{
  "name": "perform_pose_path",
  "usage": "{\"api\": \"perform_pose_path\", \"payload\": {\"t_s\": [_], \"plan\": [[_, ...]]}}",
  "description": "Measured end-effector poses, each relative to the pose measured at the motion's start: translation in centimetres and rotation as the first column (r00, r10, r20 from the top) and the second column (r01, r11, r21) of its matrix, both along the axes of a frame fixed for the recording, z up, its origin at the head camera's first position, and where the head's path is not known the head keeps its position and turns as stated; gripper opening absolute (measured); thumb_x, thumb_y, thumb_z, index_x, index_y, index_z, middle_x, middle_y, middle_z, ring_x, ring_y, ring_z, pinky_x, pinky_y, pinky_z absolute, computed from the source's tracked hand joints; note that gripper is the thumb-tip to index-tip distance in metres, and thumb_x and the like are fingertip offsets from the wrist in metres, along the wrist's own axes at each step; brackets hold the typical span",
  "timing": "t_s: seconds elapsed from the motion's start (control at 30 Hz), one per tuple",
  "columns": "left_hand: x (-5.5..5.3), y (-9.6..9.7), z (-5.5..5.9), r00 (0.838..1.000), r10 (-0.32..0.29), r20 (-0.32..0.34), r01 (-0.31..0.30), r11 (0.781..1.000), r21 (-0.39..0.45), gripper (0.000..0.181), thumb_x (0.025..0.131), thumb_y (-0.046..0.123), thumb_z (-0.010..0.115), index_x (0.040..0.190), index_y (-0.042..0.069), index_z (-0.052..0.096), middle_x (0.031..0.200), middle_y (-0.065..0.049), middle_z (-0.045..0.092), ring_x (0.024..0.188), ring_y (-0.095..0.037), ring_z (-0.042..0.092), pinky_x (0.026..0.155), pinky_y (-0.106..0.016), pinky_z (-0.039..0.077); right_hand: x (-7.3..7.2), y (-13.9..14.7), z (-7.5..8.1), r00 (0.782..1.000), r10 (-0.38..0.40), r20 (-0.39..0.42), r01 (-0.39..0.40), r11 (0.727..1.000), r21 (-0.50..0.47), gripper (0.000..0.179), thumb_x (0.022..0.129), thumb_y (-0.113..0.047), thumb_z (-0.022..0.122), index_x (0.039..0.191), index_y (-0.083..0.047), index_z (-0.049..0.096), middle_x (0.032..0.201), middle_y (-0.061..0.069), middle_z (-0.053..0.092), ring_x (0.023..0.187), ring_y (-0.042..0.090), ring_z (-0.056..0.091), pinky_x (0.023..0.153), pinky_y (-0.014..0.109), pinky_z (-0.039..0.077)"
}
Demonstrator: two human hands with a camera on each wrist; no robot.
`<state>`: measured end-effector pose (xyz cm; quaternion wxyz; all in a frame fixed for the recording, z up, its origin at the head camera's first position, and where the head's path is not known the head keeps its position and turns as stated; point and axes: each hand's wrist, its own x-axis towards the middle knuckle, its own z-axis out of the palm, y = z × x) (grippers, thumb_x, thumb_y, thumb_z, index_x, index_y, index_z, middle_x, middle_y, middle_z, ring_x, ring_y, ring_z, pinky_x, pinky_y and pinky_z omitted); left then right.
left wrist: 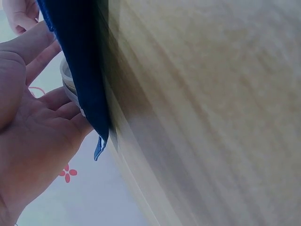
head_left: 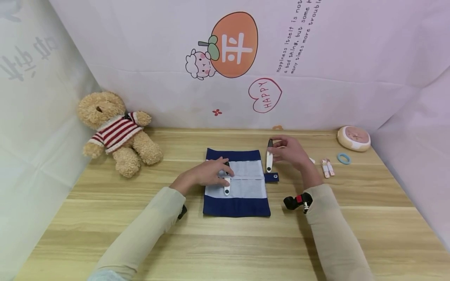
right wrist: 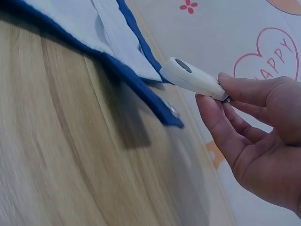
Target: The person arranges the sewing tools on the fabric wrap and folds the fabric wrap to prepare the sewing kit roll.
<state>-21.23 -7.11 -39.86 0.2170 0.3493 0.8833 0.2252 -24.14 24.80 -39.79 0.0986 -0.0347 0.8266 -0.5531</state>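
Note:
A navy fabric case with a pale grey lining lies unfolded on the table. My right hand pinches a slim white tool with a black end and a round black dot, raised beside the case's snap strap. In the right wrist view, thumb and fingertips grip this tool's dark end. Over the left half of the lining, my left hand spreads its fingers across a similar white-and-black tool. A clear, round-edged item shows by the left fingers, mostly hidden behind the case's edge.
Right of the right hand lie small pink-and-white pieces and a light blue ring. A round cream-and-pink object stands in the back right corner. At the back left sits a teddy bear against the white printed backdrop.

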Motion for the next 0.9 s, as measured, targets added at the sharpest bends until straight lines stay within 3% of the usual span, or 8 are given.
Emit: {"api": "perform_pose_path", "payload": {"t_s": [0.57, 0.9], "plan": [[-0.1, 0.1, 0.0, 1.000, -0.007, -0.004, 0.007, 1.000, -0.004, 0.034, 0.095, 0.027, 0.075, 0.127, 0.017, 0.071, 0.162, -0.019, 0.029, 0.153, -0.038, 0.011, 0.121, -0.058, 0.013, -0.7, -3.2, -0.1, 0.998, 0.059, -0.023, -0.061, 0.996, -0.065, 0.054, 0.099, -0.005, 0.065, 0.147, 0.004, 0.042, 0.116, 0.025, 0.052, 0.090, 0.027, 0.065, 0.081, 0.044, 0.060], [-0.2, 0.3, 0.1, 1.000, -0.004, 0.002, 0.004, 1.000, -0.010, 0.033, 0.094, 0.027, 0.075, 0.126, 0.017, 0.071, 0.162, -0.020, 0.030, 0.153, -0.039, 0.012, 0.120, -0.057, 0.014, -0.8, -4.7, -0.3, 0.997, 0.077, 0.004, -0.075, 0.990, -0.120, 0.054, 0.099, 0.000, 0.061, 0.148, 0.003, 0.039, 0.120, 0.026, 0.050, 0.100, 0.034, 0.061, 0.081, 0.045, 0.059]]}}
